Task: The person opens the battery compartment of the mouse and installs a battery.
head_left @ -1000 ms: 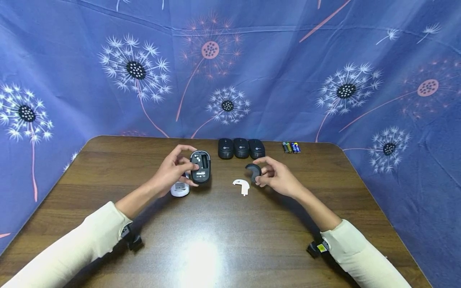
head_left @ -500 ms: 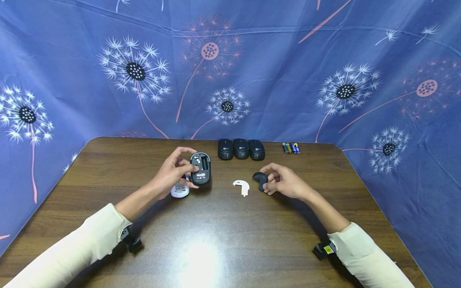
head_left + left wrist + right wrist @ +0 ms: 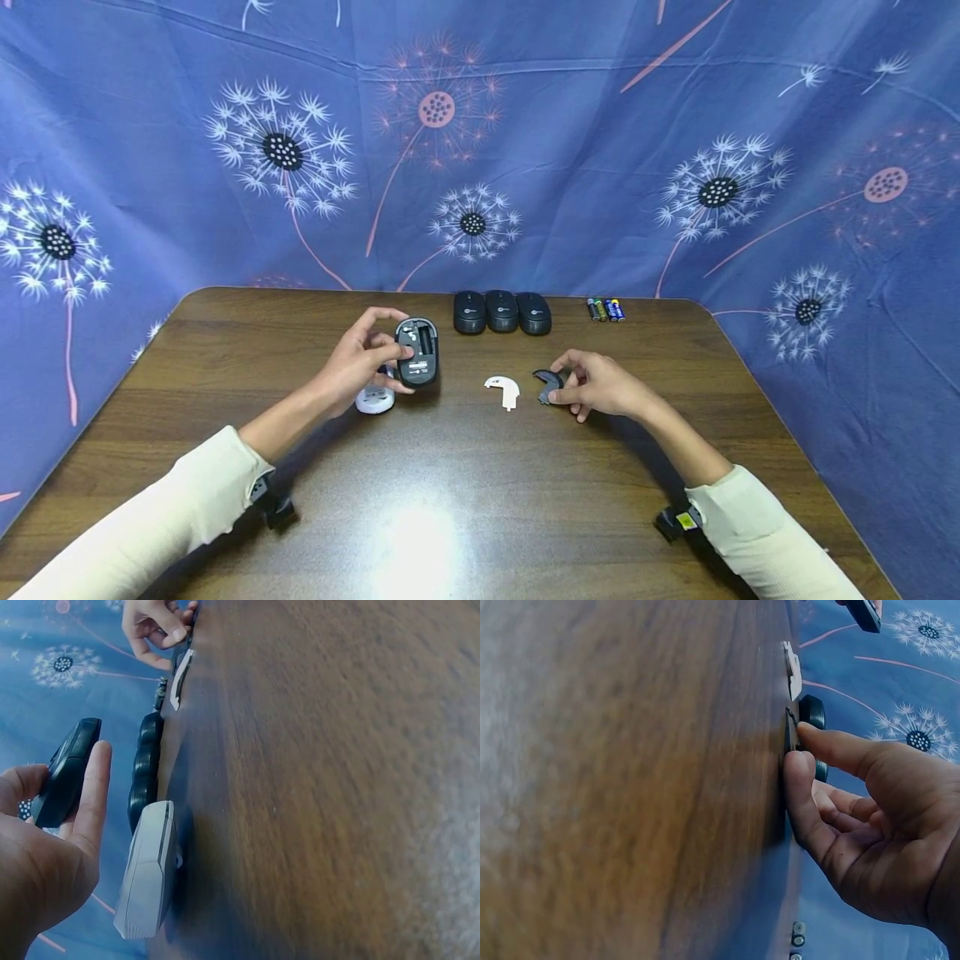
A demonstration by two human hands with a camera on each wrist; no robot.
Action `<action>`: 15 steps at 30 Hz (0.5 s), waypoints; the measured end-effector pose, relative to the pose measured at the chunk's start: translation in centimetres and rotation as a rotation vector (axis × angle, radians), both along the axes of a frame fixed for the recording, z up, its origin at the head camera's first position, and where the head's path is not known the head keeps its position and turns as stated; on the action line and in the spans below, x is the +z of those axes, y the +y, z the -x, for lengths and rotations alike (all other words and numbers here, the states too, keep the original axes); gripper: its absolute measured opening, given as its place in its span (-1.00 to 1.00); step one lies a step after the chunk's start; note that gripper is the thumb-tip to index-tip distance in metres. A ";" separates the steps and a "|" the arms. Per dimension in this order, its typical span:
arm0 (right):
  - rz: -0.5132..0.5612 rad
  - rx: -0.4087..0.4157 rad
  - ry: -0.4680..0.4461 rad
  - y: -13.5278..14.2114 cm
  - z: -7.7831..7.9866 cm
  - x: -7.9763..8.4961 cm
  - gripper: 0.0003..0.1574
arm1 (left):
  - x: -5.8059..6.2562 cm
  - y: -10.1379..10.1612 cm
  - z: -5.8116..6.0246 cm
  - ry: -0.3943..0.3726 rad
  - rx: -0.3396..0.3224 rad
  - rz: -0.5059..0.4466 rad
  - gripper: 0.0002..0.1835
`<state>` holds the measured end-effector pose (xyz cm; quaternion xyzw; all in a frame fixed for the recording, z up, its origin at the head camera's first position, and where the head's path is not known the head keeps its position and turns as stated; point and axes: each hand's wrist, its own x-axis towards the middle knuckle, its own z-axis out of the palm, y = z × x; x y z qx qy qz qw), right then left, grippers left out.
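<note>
My left hand [image 3: 356, 358] holds a black computer mouse [image 3: 420, 368] above the table, underside facing the head camera. The mouse's long battery slot is uncovered, with its inside dark. Low by that hand a white mouse [image 3: 147, 874] lies on the table, partly hidden in the head view. On the right, my right hand [image 3: 603, 386] pinches a curved black battery cover [image 3: 547, 382] at its right side, down at the tabletop. A similar white battery cover [image 3: 506, 391] lies just left of it, not touching.
Three black mice [image 3: 502, 313] stand side by side near the table's back edge. Several batteries [image 3: 606, 310] lie in a row to their right. A blue curtain with dandelions [image 3: 472, 223] hangs right behind the wooden table [image 3: 315, 533].
My right hand has moved right and down with the black battery cover, from above the white cover's right side to the tabletop beside it. My left hand and its mouse have stayed in place.
</note>
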<state>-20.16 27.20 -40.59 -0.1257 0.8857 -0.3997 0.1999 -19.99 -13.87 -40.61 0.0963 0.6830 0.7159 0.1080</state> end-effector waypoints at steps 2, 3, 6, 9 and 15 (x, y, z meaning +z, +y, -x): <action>-0.001 0.003 -0.004 0.0 0.0 -0.1 -0.38 | 0.0 0.0 0.0 0.000 -0.001 -0.003 -0.38; 0.000 0.006 -0.004 0.0 -0.1 -0.1 -0.38 | 0.0 0.0 0.0 0.002 -0.003 -0.003 -0.38; 0.016 -0.001 -0.014 0.0 -0.2 0.0 -0.38 | -0.1 0.0 0.0 0.010 -0.004 0.002 -0.37; 0.033 -0.008 -0.024 0.0 -0.2 0.0 -0.38 | -0.1 0.0 0.0 0.013 -0.004 0.007 -0.34; 0.050 -0.018 -0.033 0.4 0.0 0.1 -0.42 | 0.0 -0.2 0.0 0.011 -0.003 0.007 -0.35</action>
